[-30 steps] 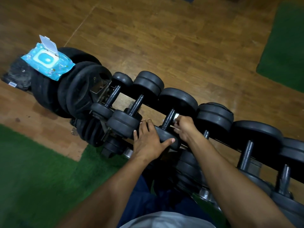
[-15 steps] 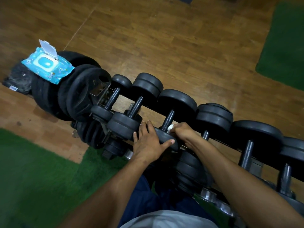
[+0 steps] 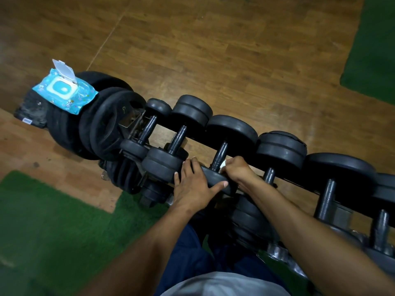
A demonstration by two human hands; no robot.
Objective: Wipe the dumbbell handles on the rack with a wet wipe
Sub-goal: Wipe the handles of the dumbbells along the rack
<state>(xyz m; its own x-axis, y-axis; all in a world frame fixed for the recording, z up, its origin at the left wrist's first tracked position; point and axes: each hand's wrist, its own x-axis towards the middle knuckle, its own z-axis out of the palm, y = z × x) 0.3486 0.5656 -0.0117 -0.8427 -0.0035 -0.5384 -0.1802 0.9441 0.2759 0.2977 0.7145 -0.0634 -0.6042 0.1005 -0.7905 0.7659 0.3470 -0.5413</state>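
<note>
The person's body enters from the bottom edge of the head view. Both forearms are bare; no sleeve, cuff, watch, band or ring shows on either one. The left hand [image 3: 192,189] and the right hand [image 3: 237,170] are bare, without gloves. The fingernails on the left hand are short. At bottom centre, a light grey garment [image 3: 222,284] covers the torso, with a smooth, rounded edge. Above it, dark navy blue legwear [image 3: 188,253] shows folds and creases in the cloth. No markings or logos can be made out on either garment.
</note>
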